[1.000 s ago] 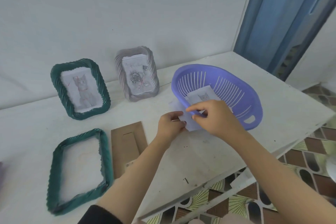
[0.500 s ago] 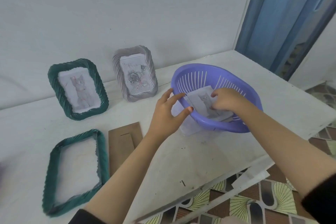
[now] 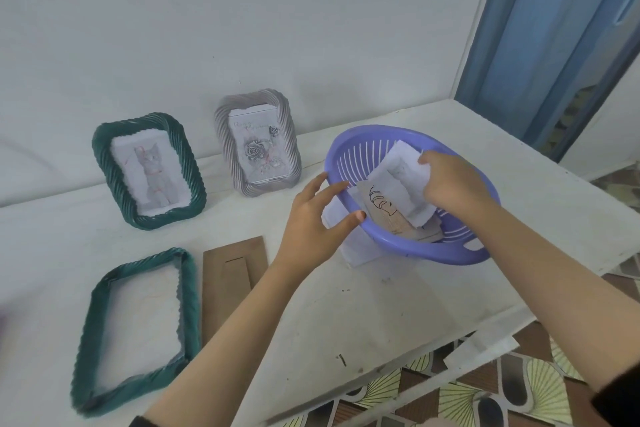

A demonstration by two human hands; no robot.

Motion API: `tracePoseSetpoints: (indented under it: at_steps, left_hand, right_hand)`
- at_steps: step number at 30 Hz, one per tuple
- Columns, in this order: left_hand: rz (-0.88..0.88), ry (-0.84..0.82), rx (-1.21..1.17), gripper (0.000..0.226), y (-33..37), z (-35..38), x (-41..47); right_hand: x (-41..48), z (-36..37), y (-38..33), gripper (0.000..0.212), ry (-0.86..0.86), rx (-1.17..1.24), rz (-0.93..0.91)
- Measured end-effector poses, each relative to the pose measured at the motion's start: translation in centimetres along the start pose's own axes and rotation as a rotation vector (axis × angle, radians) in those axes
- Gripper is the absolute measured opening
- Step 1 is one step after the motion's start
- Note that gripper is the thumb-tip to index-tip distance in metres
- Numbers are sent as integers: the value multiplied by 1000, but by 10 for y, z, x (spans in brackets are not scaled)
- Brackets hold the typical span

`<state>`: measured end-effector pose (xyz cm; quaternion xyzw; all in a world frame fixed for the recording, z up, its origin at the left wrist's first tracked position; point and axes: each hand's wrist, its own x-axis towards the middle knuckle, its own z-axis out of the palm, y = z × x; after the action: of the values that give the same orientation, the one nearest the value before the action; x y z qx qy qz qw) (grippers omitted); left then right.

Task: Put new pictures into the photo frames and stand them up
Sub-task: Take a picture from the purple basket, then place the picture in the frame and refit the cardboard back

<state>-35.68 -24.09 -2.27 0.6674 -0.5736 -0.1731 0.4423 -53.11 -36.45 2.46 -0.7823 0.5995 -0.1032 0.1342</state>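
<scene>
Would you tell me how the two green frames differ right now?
The far frame stands up; the near frame lies flat on the table. The far frame shows a cat picture; the near frame's opening looks plain white, with a brown backing board beside it. Both have twisted green rims.

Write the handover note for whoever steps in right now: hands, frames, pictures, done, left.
Left hand: open, at the purple basket rim.
Right hand: inside the basket, gripping a white sheet; more pictures lie beneath it.
Done: green cat frame and grey rose frame stand filled by the wall.
Left: the empty green frame lies flat, brown backing board beside it. Choose a picture, fit it, close the back, stand it up.
</scene>
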Motion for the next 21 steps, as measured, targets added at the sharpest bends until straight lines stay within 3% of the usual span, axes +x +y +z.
tracePoseSetpoints:
  at_steps: [3,6,8,11,14,16,18,21]
  left_hand:
    - [67,82,-71,43,9,-4,-1]
    - [13,99,-363,29,29,-18,-1]
    - [-71,62,-559,27,41,-30,-1]
    - [-183,35,-645,33,48,-47,-5]
    - [-283,187,-617,35,42,-59,-12]
    - [-317,330,-538,35,30,-68,-19]
    - [-325,430,-467,38,15,-81,-30]
    - [-311,471,-387,50,-7,-102,-54]
  right_hand:
    - [-14,-7,-6,57,147,210,-161]
    - [-35,-12,-24,54,287,254,-350]
    - [-51,-12,-39,52,305,220,-444]
    - [-73,-1,-62,56,298,123,-598]
    - [-88,16,-79,70,263,131,-758]
    - [-96,27,-88,72,169,211,-776]
    - [-104,40,-96,69,-22,472,-697]
    - [-109,61,-109,47,-156,801,-505]
